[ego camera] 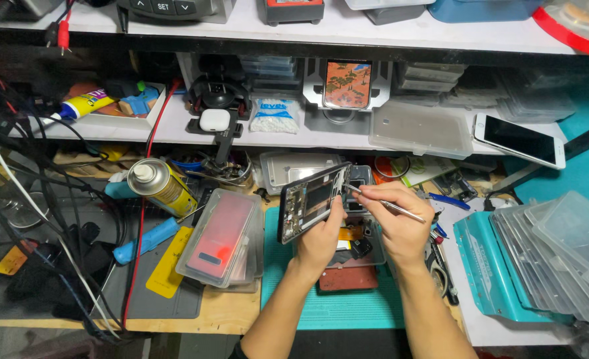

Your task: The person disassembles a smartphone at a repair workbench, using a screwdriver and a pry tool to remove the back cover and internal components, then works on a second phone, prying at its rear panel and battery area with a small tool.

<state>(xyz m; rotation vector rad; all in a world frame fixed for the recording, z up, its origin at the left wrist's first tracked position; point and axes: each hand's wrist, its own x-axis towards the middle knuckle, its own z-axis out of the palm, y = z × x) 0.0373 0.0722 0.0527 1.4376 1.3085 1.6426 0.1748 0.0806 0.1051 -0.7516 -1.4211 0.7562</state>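
From the head camera, the work looks to be at the stage of picking at the inside of an opened phone [310, 199]: the left hand [321, 240] has its grip wrapped around the lower edge of the phone and holds it tilted up above the green mat [348, 309], while the right hand [401, 223] pinches a pair of thin metal tweezers [382, 203] whose tip touches the phone's upper right corner. The next move seems to call for a steady left hold and a fine, light touch at that corner. The phone shows its bare inside: a dark frame with a black block in the middle and small parts along the edges, no back cover. Just left on the surface lies a clear plastic box [220, 238] with a reddish phone in it, and beyond that a yellow spray can [161, 186].
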